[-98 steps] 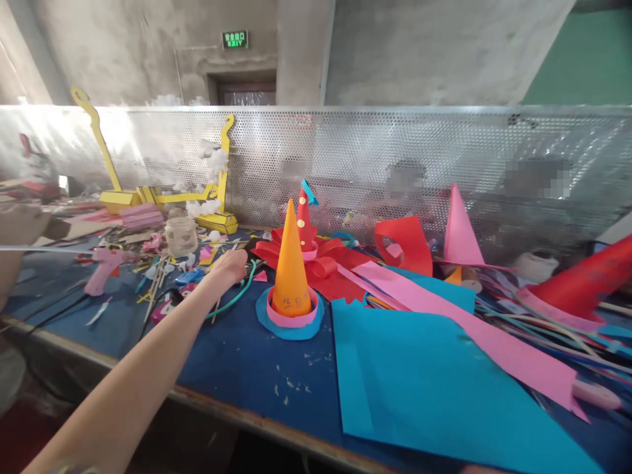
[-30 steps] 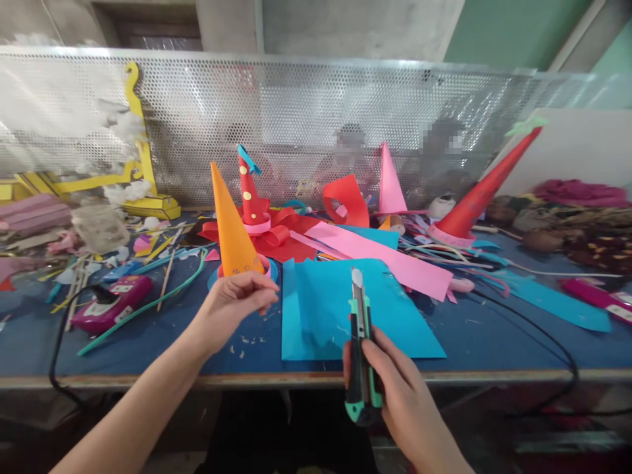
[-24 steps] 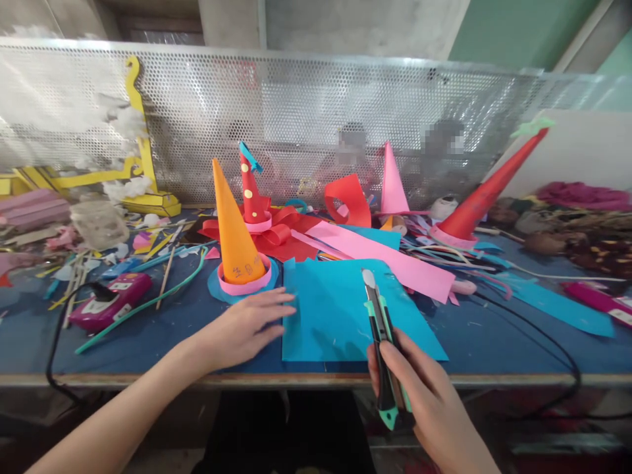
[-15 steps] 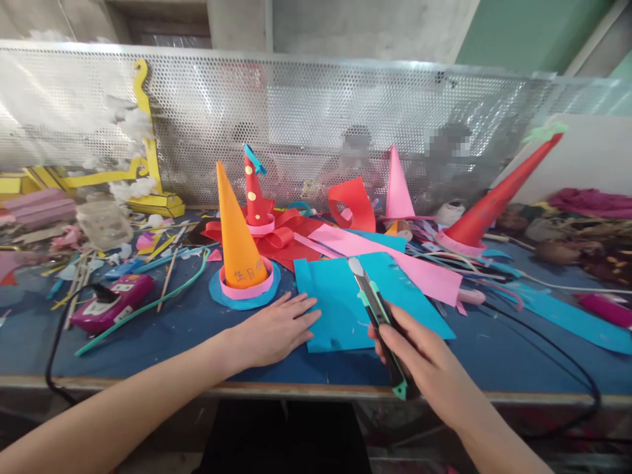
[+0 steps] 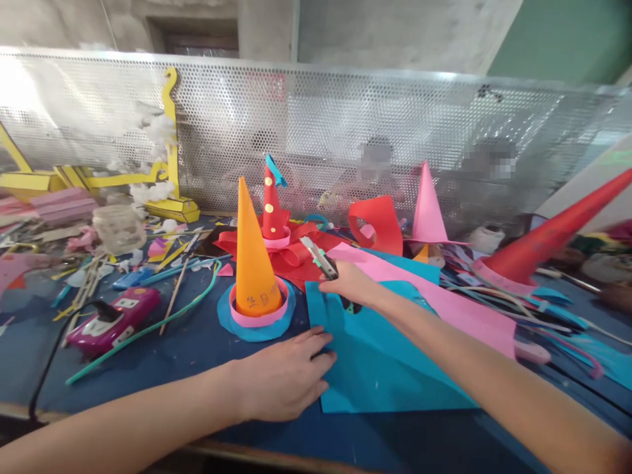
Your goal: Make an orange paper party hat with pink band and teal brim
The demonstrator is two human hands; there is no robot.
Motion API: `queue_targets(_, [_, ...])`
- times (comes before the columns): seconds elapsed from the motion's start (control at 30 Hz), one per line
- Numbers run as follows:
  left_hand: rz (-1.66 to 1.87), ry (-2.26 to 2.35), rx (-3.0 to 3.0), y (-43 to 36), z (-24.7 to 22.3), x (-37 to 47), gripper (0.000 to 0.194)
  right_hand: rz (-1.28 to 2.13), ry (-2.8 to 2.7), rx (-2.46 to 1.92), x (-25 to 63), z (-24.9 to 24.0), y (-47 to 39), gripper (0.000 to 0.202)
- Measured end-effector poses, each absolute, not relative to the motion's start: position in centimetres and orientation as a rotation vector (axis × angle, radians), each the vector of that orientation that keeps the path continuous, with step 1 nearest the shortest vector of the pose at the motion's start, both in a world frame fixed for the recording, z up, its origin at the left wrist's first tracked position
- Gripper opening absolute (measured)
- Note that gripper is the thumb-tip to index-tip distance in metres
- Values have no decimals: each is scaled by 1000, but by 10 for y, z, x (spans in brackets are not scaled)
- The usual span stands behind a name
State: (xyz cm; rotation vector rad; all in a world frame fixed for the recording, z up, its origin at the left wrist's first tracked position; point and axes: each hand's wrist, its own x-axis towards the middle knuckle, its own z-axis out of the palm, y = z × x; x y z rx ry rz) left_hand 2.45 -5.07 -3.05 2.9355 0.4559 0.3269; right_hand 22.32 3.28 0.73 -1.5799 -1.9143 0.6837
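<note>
My right hand (image 5: 349,282) is closed around a utility knife (image 5: 318,257), held above the far left part of a blue sheet (image 5: 395,368). The knife's head points away and to the left. My left hand (image 5: 291,375) lies with fingers bent and slightly apart, its fingertips on the sheet's left edge. Just beyond it stands an orange cone hat (image 5: 254,263) with a pink band and a blue brim. Part of the sheet is hidden under my right forearm.
A red dotted cone hat (image 5: 273,210) and red strips stand behind. Further right are a pink cone (image 5: 427,210), a pink strip (image 5: 459,303) and a tilted red cone (image 5: 553,230). A purple power strip (image 5: 116,319) with a cord lies left. A perforated metal screen (image 5: 320,125) closes the back.
My right hand has carried the knife forward and left, from the sheet's near right part to its far left. The left hand stays at the left edge, fingers more bent. The view has shifted.
</note>
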Motion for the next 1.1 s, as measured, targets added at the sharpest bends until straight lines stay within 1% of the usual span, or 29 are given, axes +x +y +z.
queue_targets(0.13, [394,404,2900,-50,-35,23,39,741,-1967,-1609,210,-4,56,22])
queue_targets(0.2, [436,398,2814,-49,-37,22,35,777,-1956,-1596,212,-2,57,24])
queue_targets(0.27, [579,510,2660,-46,-37,23,32,792,-1913,-1569,218,7,55,28])
queue_targets(0.3, [706,625,2546,-43,-35,24,34,791,-1884,-1551,221,13,53,29])
queue_targets(0.4, [1044,976,2047,-32,-23,34,52,770,-1782,-1488,231,34,44,30])
queue_targets(0.47, [1034,1024,1761,-24,-12,43,53,742,-1727,-1445,235,48,37,31])
queue_targets(0.5, [992,1005,1666,-21,-7,47,48,725,-1709,-1424,236,54,33,32])
queue_targets(0.6, [917,884,1538,-15,4,59,25,663,-1700,-1364,239,73,21,31])
queue_targets(0.63, [917,840,1525,-14,7,61,21,641,-1706,-1344,239,80,17,29])
queue_targets(0.73, [926,709,1523,-12,14,63,19,610,-1763,-1311,239,102,8,34])
queue_targets(0.9, [906,536,1540,-12,35,56,16,546,-1825,-1306,233,133,-1,28])
queue_targets(1.1, [860,602,1522,-21,45,41,18,441,-1698,-1283,244,146,2,36])
